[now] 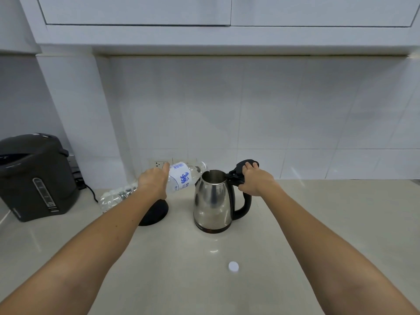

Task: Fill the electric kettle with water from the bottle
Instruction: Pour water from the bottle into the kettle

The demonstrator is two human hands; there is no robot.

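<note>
Here, bottle (179, 178) in left hand (151, 182), neck at kettle (213, 201) mouth

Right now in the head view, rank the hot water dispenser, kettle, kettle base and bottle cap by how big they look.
1. Dispenser
2. Kettle
3. Base, partly hidden by the arm
4. Cap

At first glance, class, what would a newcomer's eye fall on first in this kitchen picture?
The steel kettle at the centre of the counter, lid open, with the right hand on its black handle. Next, the left hand tipping a clear water bottle so its mouth meets the kettle's rim. A white bottle cap lies nearer the viewer, and a dark hot-water dispenser stands far left.
</note>
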